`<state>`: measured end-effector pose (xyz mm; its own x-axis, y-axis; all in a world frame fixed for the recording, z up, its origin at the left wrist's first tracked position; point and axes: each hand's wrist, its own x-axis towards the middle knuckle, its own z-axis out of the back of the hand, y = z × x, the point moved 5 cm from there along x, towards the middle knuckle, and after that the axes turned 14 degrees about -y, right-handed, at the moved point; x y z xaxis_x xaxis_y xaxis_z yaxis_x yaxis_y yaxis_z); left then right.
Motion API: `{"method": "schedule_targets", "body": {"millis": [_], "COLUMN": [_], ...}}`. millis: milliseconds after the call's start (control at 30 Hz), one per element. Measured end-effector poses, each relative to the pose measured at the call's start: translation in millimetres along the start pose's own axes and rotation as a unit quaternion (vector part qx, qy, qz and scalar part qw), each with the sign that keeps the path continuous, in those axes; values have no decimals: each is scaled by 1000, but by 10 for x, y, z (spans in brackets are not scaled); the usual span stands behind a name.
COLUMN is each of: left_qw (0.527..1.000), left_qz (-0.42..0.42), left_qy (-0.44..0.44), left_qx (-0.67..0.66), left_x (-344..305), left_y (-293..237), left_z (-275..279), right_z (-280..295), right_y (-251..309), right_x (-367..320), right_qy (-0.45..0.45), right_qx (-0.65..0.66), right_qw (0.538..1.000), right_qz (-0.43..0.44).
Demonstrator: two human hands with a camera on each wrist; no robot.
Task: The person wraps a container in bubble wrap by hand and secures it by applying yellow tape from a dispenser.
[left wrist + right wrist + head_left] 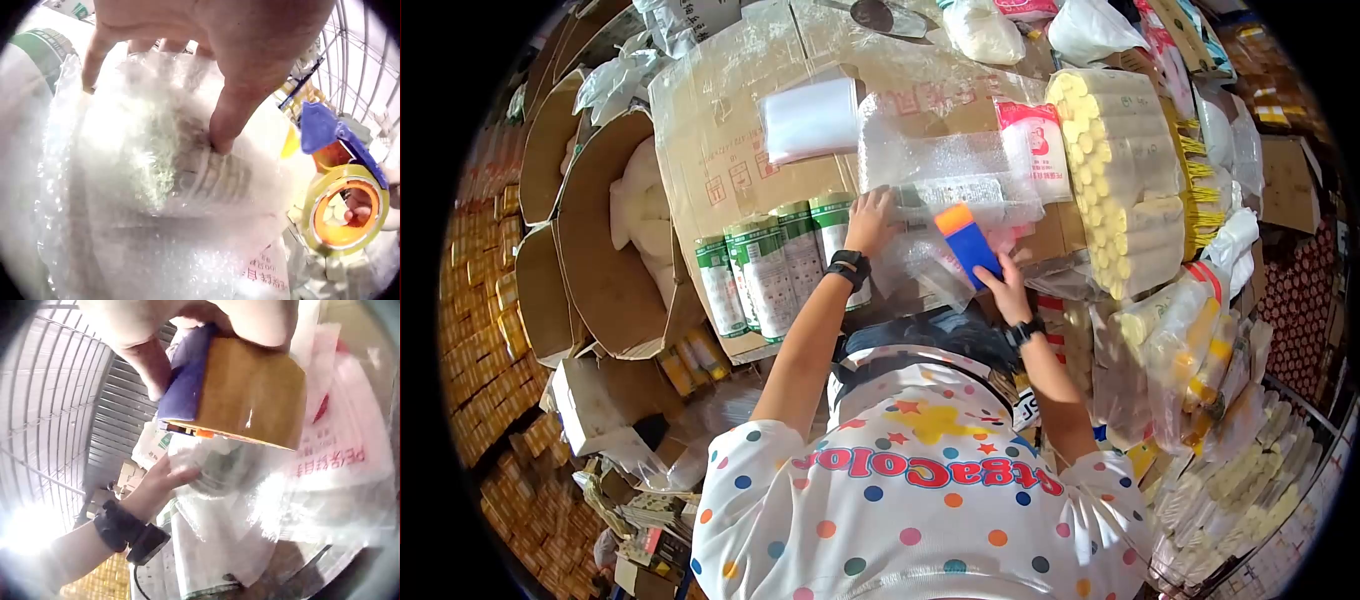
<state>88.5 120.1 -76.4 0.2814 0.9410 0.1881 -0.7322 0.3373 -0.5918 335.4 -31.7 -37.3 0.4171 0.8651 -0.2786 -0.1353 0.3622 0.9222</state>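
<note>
My left hand (870,222) rests with extended fingers on the left end of a bubble-wrapped pack (950,192). In the left wrist view, its thumb presses the bubble wrap (156,244), and printed green-white packaging shows dimly through the plastic. My right hand (1007,292) grips a blue and orange tape dispenser (968,245) over the pack's right side. A wide roll of yellowish tape (312,212) sits on the dispenser. The right wrist view shows thumb and fingers around the dispenser's blue body (187,381), with the tape roll facing the pack.
Several green-and-white packs (765,270) stand left of the left hand on cardboard (700,130). Clear plastic sheets (810,120) lie behind. A pink-and-white bag (1040,150) and stacked cream rolls (1130,150) are on the right. Open cardboard boxes (585,250) line the left side.
</note>
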Motion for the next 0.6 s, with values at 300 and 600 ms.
{"method": "schedule_targets", "body": {"millis": [300,600], "left_qw": [968,989], "left_qz": [-204,-132], "left_qy": [-30,-44], "left_qx": [142,57], "left_x": [-247,40], "left_y": [-708,-878], "left_z": [-109,-212], "right_z": [1198,1262], "right_y": [-613,-678], "right_x": [205,240], "right_qy": [-241,-239], "right_qx": [-37,27], "right_qw": [968,958], "right_qz": [-52,-157]}}
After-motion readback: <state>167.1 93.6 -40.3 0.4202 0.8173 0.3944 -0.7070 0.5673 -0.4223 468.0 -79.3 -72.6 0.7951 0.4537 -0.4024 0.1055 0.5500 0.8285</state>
